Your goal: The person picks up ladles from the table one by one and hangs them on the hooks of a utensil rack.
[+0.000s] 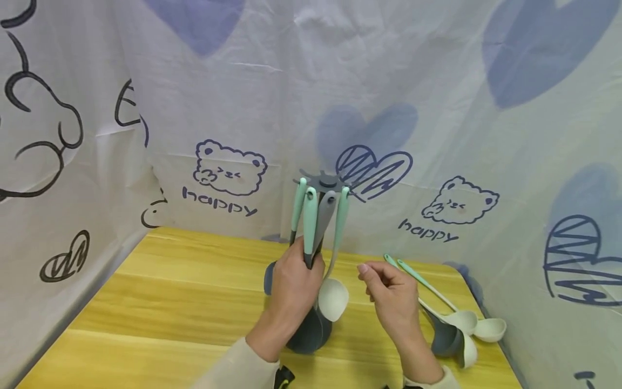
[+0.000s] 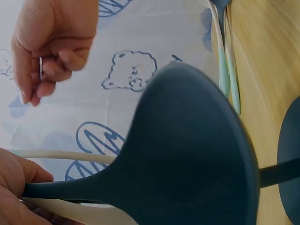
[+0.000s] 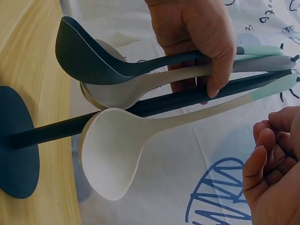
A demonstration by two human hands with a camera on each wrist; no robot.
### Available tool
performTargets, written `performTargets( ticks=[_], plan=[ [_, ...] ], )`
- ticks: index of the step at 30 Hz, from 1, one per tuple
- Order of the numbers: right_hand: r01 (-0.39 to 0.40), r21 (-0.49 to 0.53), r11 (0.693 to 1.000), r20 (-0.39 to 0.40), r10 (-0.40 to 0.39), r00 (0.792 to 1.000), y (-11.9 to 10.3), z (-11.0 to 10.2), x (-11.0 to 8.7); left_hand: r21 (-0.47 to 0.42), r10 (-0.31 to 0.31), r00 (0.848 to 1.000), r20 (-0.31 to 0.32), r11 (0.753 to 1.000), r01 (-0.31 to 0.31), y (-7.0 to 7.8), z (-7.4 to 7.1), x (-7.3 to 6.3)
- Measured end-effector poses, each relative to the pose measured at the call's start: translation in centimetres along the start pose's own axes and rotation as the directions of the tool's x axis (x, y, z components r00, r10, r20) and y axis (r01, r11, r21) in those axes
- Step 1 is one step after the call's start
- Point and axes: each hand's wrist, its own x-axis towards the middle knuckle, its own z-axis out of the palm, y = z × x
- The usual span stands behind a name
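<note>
A dark utensil stand (image 1: 309, 332) with a round base and a hooked top (image 1: 326, 181) stands on the table, its pole (image 3: 61, 129) upright. My left hand (image 1: 295, 275) grips the pole, together with handles hanging there. From the hooks hang several utensils with mint or grey handles. Among them are a dark ladle (image 3: 89, 56) and a white ladle (image 3: 112, 154), bowls down. Beside the stand, my right hand (image 1: 391, 294) hovers with its fingers loosely curled and nothing visible in it. In the right wrist view, that hand's fingers (image 3: 255, 173) are apart from the white ladle's mint handle (image 3: 276, 88).
At the table's right side lie several loose utensils: white ladles or spoons (image 1: 489, 329) and a dark ladle (image 1: 444, 337), some mint handles pointing to the back. The yellow wooden table (image 1: 170, 302) meets a printed cloth wall (image 1: 272, 108) behind and at both sides.
</note>
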Motion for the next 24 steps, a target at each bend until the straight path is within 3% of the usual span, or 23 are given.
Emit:
performTargets(
  ticks=[7, 14, 24],
  plan=[
    [0.006, 0.0, 1.0, -0.005, -0.006, 1.0, 0.2, -0.2, -0.1, 0.04, 0.003, 0.999, -0.034, 0.999, -0.001, -0.3, 0.3, 0.6],
    [0.001, 0.013, 1.0, 0.005, -0.001, 1.0, 0.3, -0.2, -0.2, 0.073, 0.098, 0.991, -0.089, 0.993, -0.092, -0.8, 0.2, 1.0],
    [-0.008, 0.019, 1.0, 0.003, 0.008, 1.0, 0.5, -0.1, -0.2, 0.097, 0.202, 0.973, -0.115, 0.977, -0.191, -1.4, 0.3, 1.3]
  ],
)
